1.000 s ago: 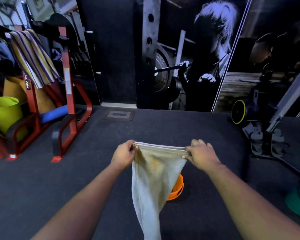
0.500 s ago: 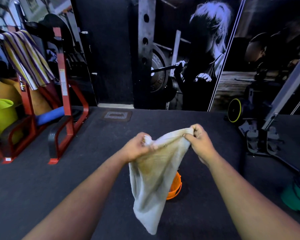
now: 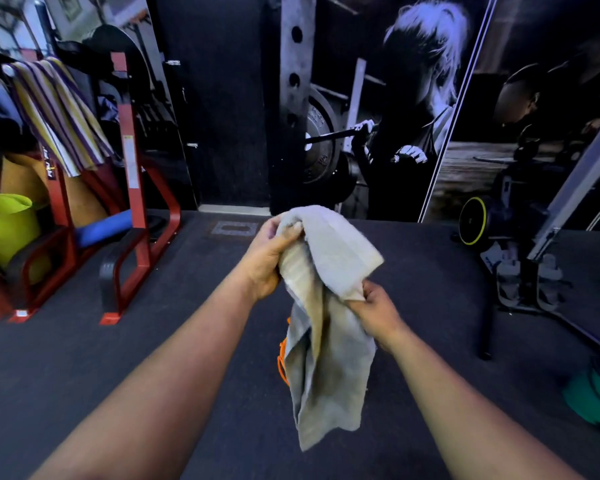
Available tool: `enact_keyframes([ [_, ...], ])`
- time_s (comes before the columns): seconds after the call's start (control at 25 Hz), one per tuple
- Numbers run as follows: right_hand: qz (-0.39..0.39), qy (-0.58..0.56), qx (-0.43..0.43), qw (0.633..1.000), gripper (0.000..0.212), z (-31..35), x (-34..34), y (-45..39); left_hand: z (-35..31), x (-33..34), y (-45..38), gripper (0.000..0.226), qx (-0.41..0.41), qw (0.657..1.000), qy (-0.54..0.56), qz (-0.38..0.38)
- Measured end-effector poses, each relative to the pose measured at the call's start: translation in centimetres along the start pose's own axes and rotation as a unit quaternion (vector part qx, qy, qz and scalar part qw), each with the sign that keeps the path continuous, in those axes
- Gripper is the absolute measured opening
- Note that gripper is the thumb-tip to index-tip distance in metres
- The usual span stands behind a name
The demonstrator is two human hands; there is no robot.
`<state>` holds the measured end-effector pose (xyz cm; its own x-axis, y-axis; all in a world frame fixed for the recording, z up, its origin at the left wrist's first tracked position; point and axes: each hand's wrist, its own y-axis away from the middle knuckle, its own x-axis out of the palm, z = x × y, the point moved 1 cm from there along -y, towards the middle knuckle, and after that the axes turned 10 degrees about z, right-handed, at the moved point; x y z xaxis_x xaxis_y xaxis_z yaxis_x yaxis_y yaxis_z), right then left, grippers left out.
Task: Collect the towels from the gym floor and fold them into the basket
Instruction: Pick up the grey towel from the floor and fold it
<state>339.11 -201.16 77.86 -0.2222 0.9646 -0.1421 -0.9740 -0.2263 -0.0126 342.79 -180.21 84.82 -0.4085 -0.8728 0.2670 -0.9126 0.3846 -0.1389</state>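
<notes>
My left hand (image 3: 269,259) grips the grey towel (image 3: 326,323) bunched at its top, held high so the cloth hangs free. My right hand (image 3: 373,311) pinches a folded edge lower down, ready to double it. The orange basket (image 3: 283,355) sits below both hands, mostly hidden behind the towel.

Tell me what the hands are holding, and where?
Both hold one pale grey towel. The left hand grips its bunched top; the right hand pinches a folded edge lower down.
</notes>
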Motion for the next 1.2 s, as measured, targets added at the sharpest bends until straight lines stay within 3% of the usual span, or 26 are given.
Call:
enact_keyframes([
  [0.12,-0.026,-0.017,0.029,0.999,0.017,1.1,-0.6,-1.3,6.6,-0.3,3.2,0.076,-0.111,0.988,-0.052,0.091],
  [0.24,-0.027,-0.044,0.090,0.995,0.017,1.8,-0.4,-2.2,10.7,2.2,6.5,0.062,-0.187,0.966,-0.098,0.146],
  [0.4,-0.089,-0.031,0.133,0.987,0.014,1.9,0.3,-2.6,11.1,3.6,6.1,0.038,-0.125,0.984,-0.131,-0.002],
  [0.48,-0.113,0.003,0.133,0.985,0.011,1.8,-0.1,-2.7,10.9,2.9,5.5,0.029,-0.129,0.964,-0.226,-0.063],
  [0.6,-0.118,0.155,0.128,0.972,0.029,1.8,-1.3,-3.0,10.8,1.5,5.4,0.008,-0.172,0.921,-0.334,-0.099],
  [0.68,-0.095,0.160,0.107,0.977,0.033,1.7,-1.6,-3.3,10.9,0.6,5.5,0.012,-0.228,0.931,-0.272,-0.091],
  [0.8,-0.072,0.068,0.092,0.991,0.027,1.7,-1.7,-3.3,11.1,-0.4,6.2,0.022,-0.301,0.935,-0.177,-0.066],
  [0.96,-0.083,0.083,0.110,0.987,0.039,1.2,-2.8,-3.0,11.9,-2.0,6.3,0.020,-0.242,0.953,-0.158,-0.091],
  [1.04,-0.080,0.084,0.124,0.985,0.035,0.9,-3.0,-3.1,12.1,-2.1,6.2,0.028,-0.204,0.958,-0.176,-0.095],
  [1.2,-0.062,0.019,0.131,0.989,0.026,0.8,-2.2,-3.1,12.0,-1.0,6.4,0.042,-0.278,0.934,-0.223,-0.030],
])
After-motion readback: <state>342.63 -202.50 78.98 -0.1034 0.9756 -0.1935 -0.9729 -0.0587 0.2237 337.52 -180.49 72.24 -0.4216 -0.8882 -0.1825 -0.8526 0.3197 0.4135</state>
